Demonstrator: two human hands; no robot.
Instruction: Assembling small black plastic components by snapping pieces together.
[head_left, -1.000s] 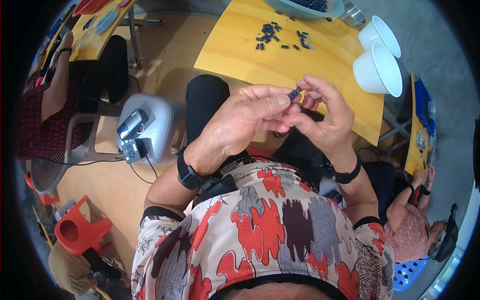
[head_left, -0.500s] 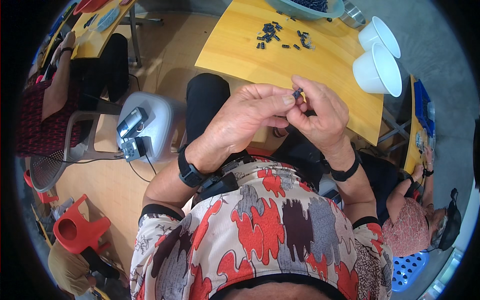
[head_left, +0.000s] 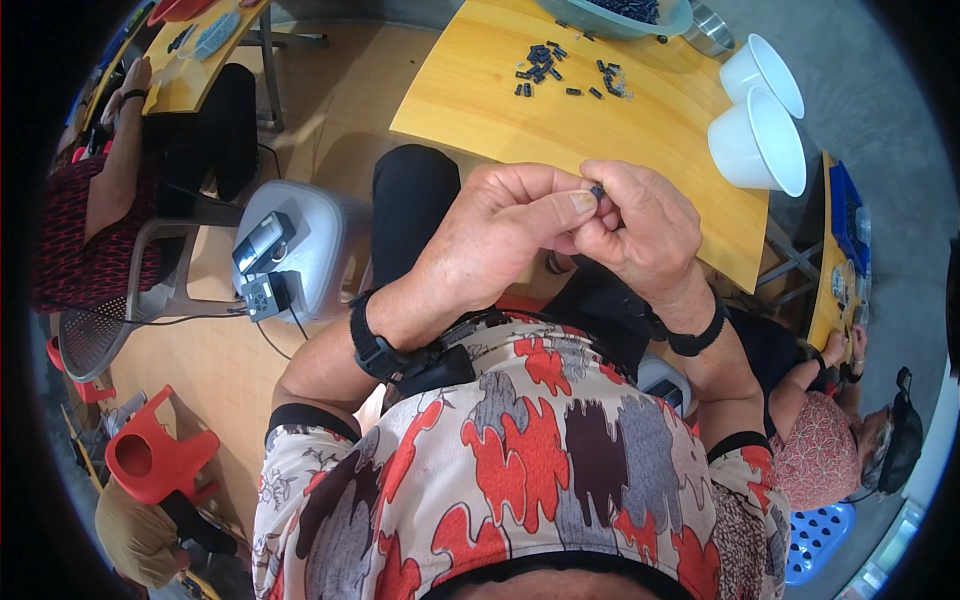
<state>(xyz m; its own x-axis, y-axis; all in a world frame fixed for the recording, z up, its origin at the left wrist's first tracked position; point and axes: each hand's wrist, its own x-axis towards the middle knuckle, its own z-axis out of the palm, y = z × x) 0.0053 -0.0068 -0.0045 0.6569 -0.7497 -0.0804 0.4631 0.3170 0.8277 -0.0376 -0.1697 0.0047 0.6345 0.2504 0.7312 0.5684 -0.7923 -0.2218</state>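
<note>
Just in front of the table's near edge, my left hand (head_left: 515, 225) and my right hand (head_left: 645, 222) meet with their fingertips together. Both are closed on one small dark plastic part (head_left: 597, 190), most of which the fingers cover. On the yellow table (head_left: 480, 110) beyond lies a loose pile of similar dark parts (head_left: 540, 66). To its right is a smaller group of dark parts (head_left: 605, 78), with small clear pieces (head_left: 622, 88) beside it.
At the table's far edge stand a pale bowl (head_left: 640, 28) full of dark parts and a metal bowl (head_left: 708, 32). Two white tubs (head_left: 758, 145) sit on the right. A grey stool (head_left: 310, 225) with electronic devices is at my left. Other people sit at tables on both sides.
My fingertips have drawn closer together around the small part, and my right index finger has curled down over it. Less of the part shows.
</note>
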